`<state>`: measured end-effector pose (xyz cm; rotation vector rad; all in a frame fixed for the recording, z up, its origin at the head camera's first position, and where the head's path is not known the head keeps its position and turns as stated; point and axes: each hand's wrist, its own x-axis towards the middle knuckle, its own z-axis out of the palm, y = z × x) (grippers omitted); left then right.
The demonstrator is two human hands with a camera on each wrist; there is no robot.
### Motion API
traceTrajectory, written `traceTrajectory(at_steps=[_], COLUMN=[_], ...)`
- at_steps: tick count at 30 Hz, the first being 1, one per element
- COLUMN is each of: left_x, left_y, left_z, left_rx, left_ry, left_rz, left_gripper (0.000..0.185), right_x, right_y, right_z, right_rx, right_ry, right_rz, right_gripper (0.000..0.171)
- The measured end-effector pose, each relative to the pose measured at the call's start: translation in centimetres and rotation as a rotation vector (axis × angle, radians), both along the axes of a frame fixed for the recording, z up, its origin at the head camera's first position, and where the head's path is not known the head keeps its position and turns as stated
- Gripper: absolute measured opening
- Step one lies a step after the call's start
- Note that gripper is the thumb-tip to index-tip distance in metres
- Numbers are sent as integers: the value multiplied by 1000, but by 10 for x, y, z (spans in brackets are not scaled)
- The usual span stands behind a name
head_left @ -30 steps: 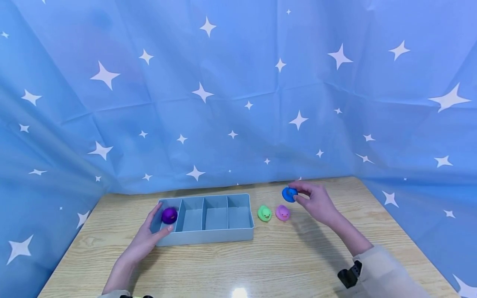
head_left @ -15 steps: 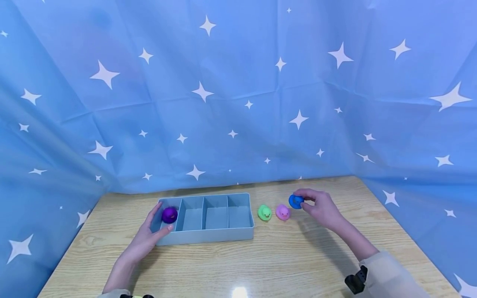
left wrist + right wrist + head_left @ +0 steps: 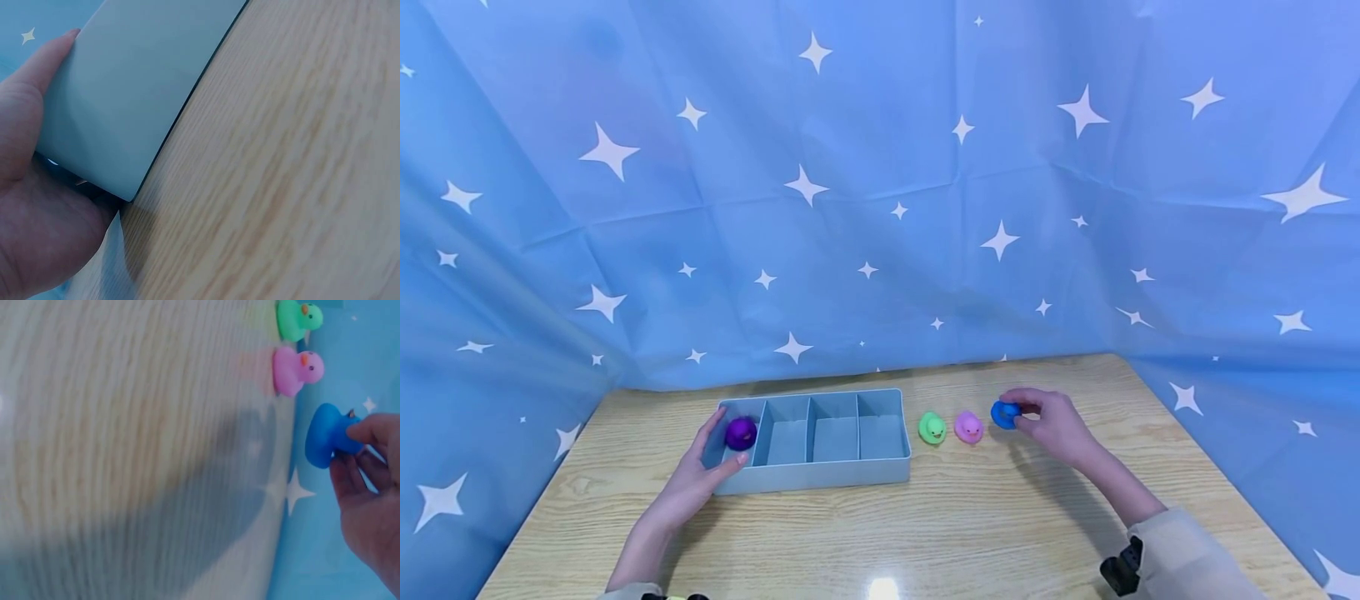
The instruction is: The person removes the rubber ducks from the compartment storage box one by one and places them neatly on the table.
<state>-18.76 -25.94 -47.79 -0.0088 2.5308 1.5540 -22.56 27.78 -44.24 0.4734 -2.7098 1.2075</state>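
My left hand (image 3: 688, 487) grips the left end of a grey-blue divided box (image 3: 827, 478), thumb along its front wall and fingers at the far side. A dark purple ball-like toy duck (image 3: 741, 433) sits in the leftmost compartment. My right hand (image 3: 1058, 429) pinches a blue rubber duck (image 3: 1004, 415) by its head between thumb and fingers. In the right wrist view the blue duck is held above the table, its shadow falling on the wood. To its left a pink rubber duck (image 3: 968, 427) and a green rubber duck (image 3: 932, 427) stand side by side.
The wooden table (image 3: 835, 542) carries everything. A blue curtain with white stars (image 3: 880, 208) hangs behind it and along both sides. The box's other compartments, split by thin dividers (image 3: 808, 429), lie right of the purple duck. The green duck stands close to the box's right end.
My right hand has moved right and toward me with the blue duck, from behind the pink duck to its right side. My left hand and the box have stayed in place.
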Motion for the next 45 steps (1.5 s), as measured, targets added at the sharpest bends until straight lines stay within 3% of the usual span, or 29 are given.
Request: traceTrajectory(at_steps=[7,22,35,45], left_x=[0,0,0,1], left_y=[0,0,0,1], left_z=[0,0,0,0], left_rx=[-8,0,0,12], left_ry=[-5,-9,-10,0], left_rz=[1,3,7,5], left_gripper=[99,99,99,99], right_x=[-1,-7,-8,-9], right_y=[3,2,2,2], right_z=[-10,-23,-28,-29], right_rx=[7,28,26,20], right_ry=[-67,-64,-114,-71], right_rz=[-20,-7,2,24], right_gripper=[26,24,22,21])
